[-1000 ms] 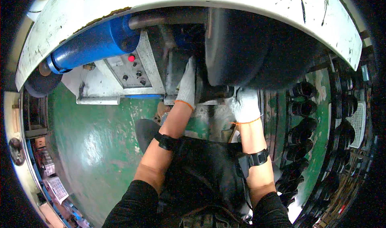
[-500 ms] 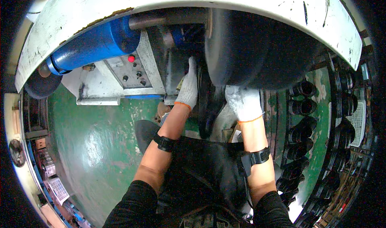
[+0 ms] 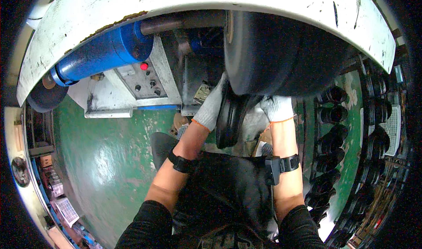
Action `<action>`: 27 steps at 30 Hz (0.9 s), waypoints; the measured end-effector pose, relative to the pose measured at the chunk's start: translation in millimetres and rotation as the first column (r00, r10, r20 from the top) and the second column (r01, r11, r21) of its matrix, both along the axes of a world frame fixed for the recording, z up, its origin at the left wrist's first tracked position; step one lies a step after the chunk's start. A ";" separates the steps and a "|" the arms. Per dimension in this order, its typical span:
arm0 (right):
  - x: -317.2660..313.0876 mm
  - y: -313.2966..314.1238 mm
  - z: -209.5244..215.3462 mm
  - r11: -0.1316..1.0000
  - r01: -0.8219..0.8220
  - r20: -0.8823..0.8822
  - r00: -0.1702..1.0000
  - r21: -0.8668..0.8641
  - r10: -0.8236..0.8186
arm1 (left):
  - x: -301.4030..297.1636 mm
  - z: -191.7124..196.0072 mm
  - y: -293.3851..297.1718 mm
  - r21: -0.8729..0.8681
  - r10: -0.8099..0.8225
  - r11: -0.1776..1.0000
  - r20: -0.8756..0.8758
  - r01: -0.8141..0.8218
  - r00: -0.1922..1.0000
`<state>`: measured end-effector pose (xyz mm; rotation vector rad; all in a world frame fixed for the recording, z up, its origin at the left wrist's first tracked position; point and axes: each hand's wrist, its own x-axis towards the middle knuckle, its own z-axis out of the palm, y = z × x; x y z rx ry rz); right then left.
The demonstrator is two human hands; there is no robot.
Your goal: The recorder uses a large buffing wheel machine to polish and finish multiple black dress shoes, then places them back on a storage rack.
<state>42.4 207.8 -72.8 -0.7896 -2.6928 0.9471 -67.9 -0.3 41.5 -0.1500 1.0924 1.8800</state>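
Observation:
A black ring-shaped part (image 3: pixel 229 117), standing on edge, sits between my two gloved hands just below a large dark drum (image 3: pixel 281 51) of the machine. My left hand (image 3: pixel 212 104), in a white knit glove, presses against the ring's left face. My right hand (image 3: pixel 276 107), also gloved, grips its right side, with the fingers partly hidden behind the drum's lower edge. Both wrists carry black bands, and a black apron covers my lap.
A blue cylinder (image 3: pixel 103 53) and a grey control panel with a red button (image 3: pixel 143 66) stand at the left. The white machine housing (image 3: pixel 198 3) arches overhead. Rows of black ring parts (image 3: pixel 329 134) are stacked at the right. The floor (image 3: pixel 105 152) is green.
The black ring has come down out from under the drum into view between my hands. My left hand shifted right and up against it; my right hand lifted slightly.

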 end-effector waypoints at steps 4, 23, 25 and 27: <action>-1.9 -6.5 13.5 0.979 -0.023 -0.189 0.980 0.205 0.063 | -4.7 -11.4 -4.3 0.154 -0.135 0.983 0.206 0.104 0.969; 42.8 23.4 74.1 0.911 -0.207 -0.101 0.961 0.356 0.257 | 19.9 -86.9 60.0 0.487 0.072 0.860 0.183 -0.154 0.980; 48.0 37.6 45.0 0.973 -0.161 -0.209 0.958 0.166 0.194 | 17.8 -64.9 59.7 0.462 0.102 0.863 0.239 -0.205 0.966; 33.1 22.9 51.8 0.986 -0.154 -0.301 0.945 -0.062 0.128 | 7.4 -53.0 45.6 0.409 0.162 0.869 0.294 -0.277 0.942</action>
